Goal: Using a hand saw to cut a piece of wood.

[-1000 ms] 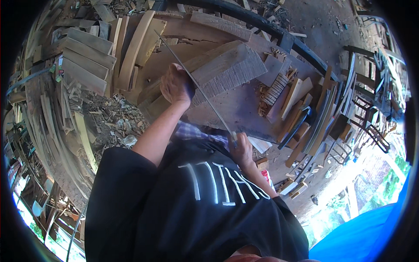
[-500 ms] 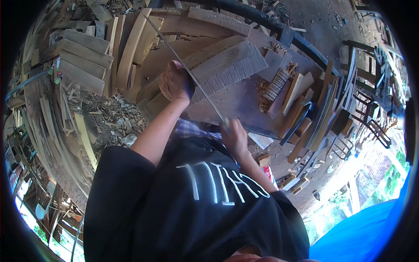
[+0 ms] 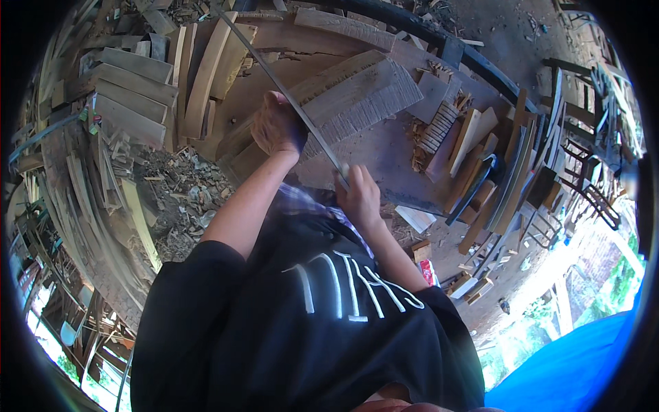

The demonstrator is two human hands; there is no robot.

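"While my right hand (image 3: 362,196) is gripping the metal strip (image 3: 317,137)'s near end, probably guiding it, it's slanting far left over the thick board (image 3: 371,93)."

"Your left hand (image 3: 276,129)?"

"Probably steadying, beside the strip; I can't tell its grip."

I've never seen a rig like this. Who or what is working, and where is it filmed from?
No machine: a person works with two bare hands, filmed from above by a fisheye camera worn on the head, so straight edges bend near the rim. The right hand holds one end of a long, thin, metal-looking tool, which slants up and left past the left hand; whether that hand grips anything is unclear. On the brown work surface lie a rough-sawn wooden block and, to its right, a ridged wooden piece.
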